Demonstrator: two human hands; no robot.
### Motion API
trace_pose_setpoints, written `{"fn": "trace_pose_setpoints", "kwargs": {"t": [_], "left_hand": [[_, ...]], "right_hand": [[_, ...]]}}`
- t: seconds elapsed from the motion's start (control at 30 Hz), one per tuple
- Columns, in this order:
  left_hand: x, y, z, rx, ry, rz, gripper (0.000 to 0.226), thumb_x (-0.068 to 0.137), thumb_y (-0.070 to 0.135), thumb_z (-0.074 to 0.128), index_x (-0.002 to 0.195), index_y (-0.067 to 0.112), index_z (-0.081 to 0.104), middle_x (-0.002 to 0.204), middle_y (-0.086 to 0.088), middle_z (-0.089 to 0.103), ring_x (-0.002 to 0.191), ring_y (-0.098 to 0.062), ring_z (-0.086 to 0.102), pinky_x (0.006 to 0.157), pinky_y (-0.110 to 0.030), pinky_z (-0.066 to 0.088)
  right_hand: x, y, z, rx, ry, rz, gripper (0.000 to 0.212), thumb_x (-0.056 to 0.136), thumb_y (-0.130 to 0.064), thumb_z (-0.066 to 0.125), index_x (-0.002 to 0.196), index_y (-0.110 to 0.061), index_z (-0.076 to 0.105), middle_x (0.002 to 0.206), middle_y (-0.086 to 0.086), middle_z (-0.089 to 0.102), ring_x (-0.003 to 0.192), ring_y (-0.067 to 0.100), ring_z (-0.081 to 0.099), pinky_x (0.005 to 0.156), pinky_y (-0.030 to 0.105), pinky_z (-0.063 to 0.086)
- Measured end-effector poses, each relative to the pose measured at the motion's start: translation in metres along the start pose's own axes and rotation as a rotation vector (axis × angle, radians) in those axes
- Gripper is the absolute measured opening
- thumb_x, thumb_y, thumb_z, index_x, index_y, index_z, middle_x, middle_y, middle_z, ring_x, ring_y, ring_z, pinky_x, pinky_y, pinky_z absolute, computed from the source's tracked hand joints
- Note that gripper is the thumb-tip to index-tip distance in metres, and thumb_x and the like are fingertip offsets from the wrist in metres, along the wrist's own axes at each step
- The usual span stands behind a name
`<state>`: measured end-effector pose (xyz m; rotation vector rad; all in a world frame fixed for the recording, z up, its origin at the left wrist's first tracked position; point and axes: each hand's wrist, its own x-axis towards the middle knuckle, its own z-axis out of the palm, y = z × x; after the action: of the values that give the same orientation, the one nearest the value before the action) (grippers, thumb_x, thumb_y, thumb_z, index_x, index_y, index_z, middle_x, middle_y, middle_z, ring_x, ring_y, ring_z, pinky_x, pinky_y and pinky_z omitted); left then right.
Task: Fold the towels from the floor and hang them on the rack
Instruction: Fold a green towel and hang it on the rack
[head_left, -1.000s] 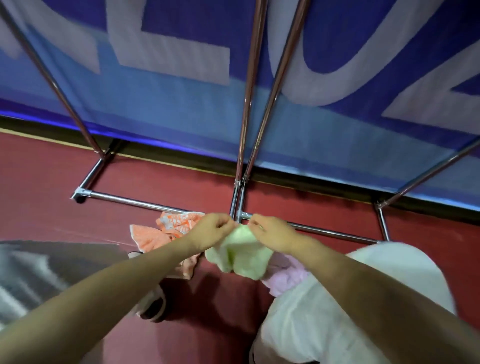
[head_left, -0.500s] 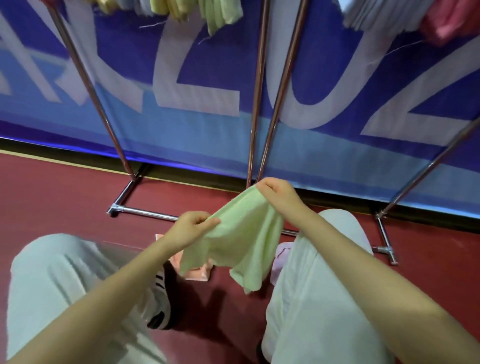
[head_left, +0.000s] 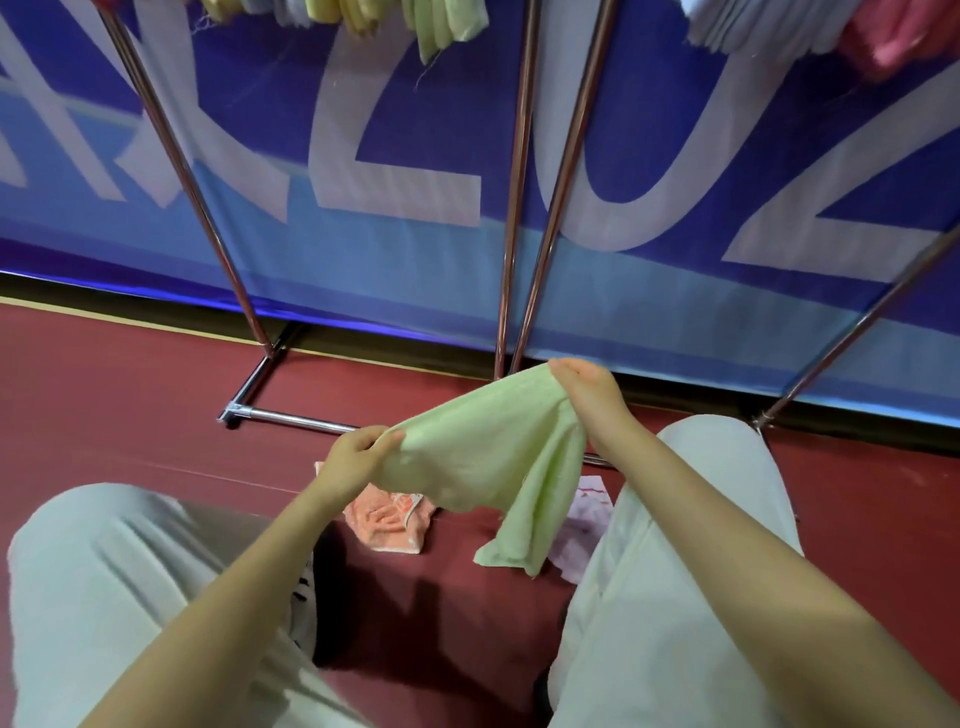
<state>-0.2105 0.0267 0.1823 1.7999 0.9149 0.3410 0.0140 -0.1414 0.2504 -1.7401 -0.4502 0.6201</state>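
A light green towel (head_left: 488, 452) hangs stretched between my two hands above the floor. My left hand (head_left: 358, 457) pinches its lower left corner. My right hand (head_left: 587, 395) grips the upper right corner, higher and farther out. One loose end of the towel droops toward the floor. Below it lie an orange patterned towel (head_left: 389, 519) and a pale pink towel (head_left: 587, 525), both partly hidden. The metal rack (head_left: 514, 208) stands just beyond, with several folded towels (head_left: 441, 26) hanging along the top.
My knees in light trousers (head_left: 701, 519) flank the towels on the dark red floor (head_left: 130, 405). The rack's chrome base bar (head_left: 291, 418) runs along the floor ahead. A blue banner with large white letters (head_left: 389, 171) stands behind the rack.
Both hands lifted the green towel off the floor pile and pulled it apart, the right hand rising higher. The view tilted up, bringing the hung towels into sight.
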Motion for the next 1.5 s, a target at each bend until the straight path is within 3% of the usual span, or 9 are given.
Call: {"fn": "trace_pose_setpoints", "kwargs": {"t": [0.13,0.33,0.47,0.6,0.93,1.07,1.23,1.37,1.5], "left_hand": [[0.001,0.013,0.003,-0.274,0.216,-0.055,0.015,0.095,0.025,0.059,0.095,0.015,0.07,0.097,0.004,0.065,0.087,-0.01,0.057,0.063,-0.01,0.045],[0.011,0.031,0.005,-0.855,0.105,-0.077,0.024,0.102,0.028,0.042,0.112,0.019,0.063,0.114,0.001,0.068,0.103,-0.015,0.063,0.091,-0.033,0.049],[0.017,0.053,0.015,-1.188,0.102,-0.256,0.027,0.103,0.026,0.042,0.08,0.016,0.053,0.06,0.006,0.051,0.054,-0.008,0.054,0.076,-0.025,0.047],[0.026,0.072,0.025,-1.365,0.053,-0.328,0.037,0.104,0.027,0.036,0.068,0.02,0.041,0.045,0.009,0.025,0.037,-0.006,0.023,0.048,-0.017,0.03],[0.051,0.083,0.011,-1.147,0.283,-0.188,0.032,0.102,0.016,0.033,0.071,0.018,0.042,0.045,0.01,0.028,0.038,-0.006,0.022,0.04,-0.017,0.023],[0.047,0.088,0.027,-0.802,0.379,-0.304,0.023,0.086,0.008,0.04,0.066,0.018,0.048,0.042,0.008,0.031,0.038,-0.011,0.024,0.042,-0.019,0.022],[0.023,0.083,0.067,-0.2,0.155,-0.02,0.019,0.089,0.032,0.066,0.073,0.022,0.063,0.064,0.008,0.059,0.056,-0.008,0.05,0.054,-0.028,0.04],[0.013,0.085,0.092,-0.223,-0.087,-0.006,0.017,0.094,0.034,0.059,0.099,0.024,0.073,0.074,0.005,0.063,0.043,0.001,0.042,0.044,-0.017,0.035],[0.005,0.092,0.102,-0.415,-0.301,-0.008,0.032,0.1,0.032,0.05,0.073,0.016,0.052,0.055,0.004,0.033,0.045,-0.008,0.027,0.042,-0.019,0.024]], "right_hand": [[-0.004,0.004,-0.006,-0.086,-0.049,-0.055,0.021,0.09,-0.028,0.064,0.073,-0.015,0.065,0.072,0.001,0.061,0.07,0.012,0.054,0.068,0.028,0.042],[-0.007,0.024,-0.001,-0.358,-0.25,-0.166,0.007,0.089,-0.019,0.065,0.085,-0.015,0.068,0.085,-0.004,0.065,0.075,0.001,0.056,0.069,0.012,0.04],[-0.009,0.029,0.003,-0.387,-0.273,-0.187,0.017,0.094,-0.016,0.056,0.086,-0.004,0.066,0.081,-0.001,0.06,0.073,0.006,0.05,0.065,0.016,0.037],[-0.017,0.028,0.002,-0.64,-0.398,-0.272,0.028,0.096,-0.018,0.053,0.069,-0.026,0.051,0.066,-0.013,0.05,0.062,-0.002,0.043,0.059,0.014,0.033],[-0.011,0.034,-0.013,-0.887,-0.384,-0.211,0.042,0.099,-0.027,0.046,0.06,-0.02,0.034,0.061,-0.004,0.04,0.067,0.021,0.041,0.062,0.036,0.03],[-0.005,0.03,-0.007,-0.638,-0.271,-0.174,0.039,0.098,-0.021,0.048,0.061,-0.018,0.036,0.062,-0.003,0.039,0.066,0.017,0.037,0.063,0.034,0.027],[-0.009,0.023,-0.001,-0.362,-0.271,-0.152,0.029,0.097,-0.019,0.051,0.069,-0.01,0.048,0.069,0.004,0.039,0.065,0.011,0.035,0.057,0.023,0.027],[-0.013,0.012,0.001,-0.216,-0.211,-0.15,0.032,0.096,-0.019,0.053,0.065,-0.013,0.047,0.064,0.0,0.04,0.061,0.008,0.036,0.057,0.024,0.029],[-0.009,0.003,0.002,-0.114,-0.134,-0.128,0.032,0.096,-0.018,0.053,0.064,-0.018,0.051,0.062,-0.006,0.046,0.059,0.006,0.042,0.059,0.023,0.034]]}}
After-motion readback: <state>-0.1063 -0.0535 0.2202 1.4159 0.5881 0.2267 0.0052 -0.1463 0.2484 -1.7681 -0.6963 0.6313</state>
